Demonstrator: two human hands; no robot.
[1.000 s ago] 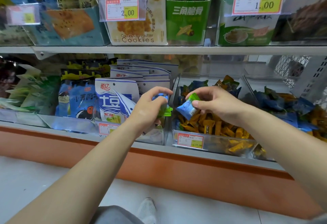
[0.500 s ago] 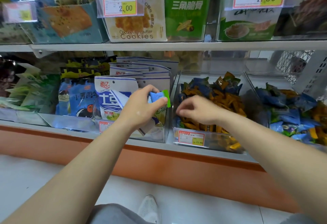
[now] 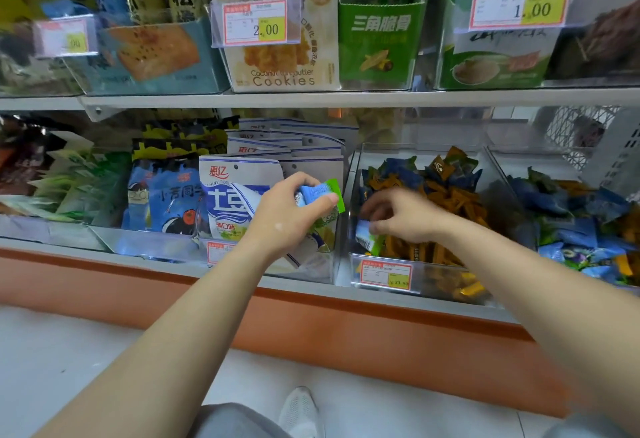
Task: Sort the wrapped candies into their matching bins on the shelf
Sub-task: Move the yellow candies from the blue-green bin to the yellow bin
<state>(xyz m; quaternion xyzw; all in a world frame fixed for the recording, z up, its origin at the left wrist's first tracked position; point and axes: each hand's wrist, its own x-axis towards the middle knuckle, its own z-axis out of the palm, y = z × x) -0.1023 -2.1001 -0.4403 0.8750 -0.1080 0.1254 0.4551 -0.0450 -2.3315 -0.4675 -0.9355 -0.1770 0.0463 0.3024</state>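
Now left hand (image 3: 284, 219) grips candies (image 3: 320, 191), right hand (image 3: 407, 217) pinches candy (image 3: 367, 238).

Even bright indoor light, soft shadows, wide-angle bowing at edges, motion-blurred right hand (image 3: 401, 216)

We're looking down along a bare left forearm (image 3: 180, 326) and a bare right forearm (image 3: 519, 281), and the left hand (image 3: 287, 219) and right hand (image 3: 408, 219) are bare too. Down low we catch plain grey fabric (image 3: 239, 420) over a leg, and beside it a white shoe (image 3: 300, 410) with a fine mesh upper. More grey cloth (image 3: 588, 432) shows at the bottom right corner.
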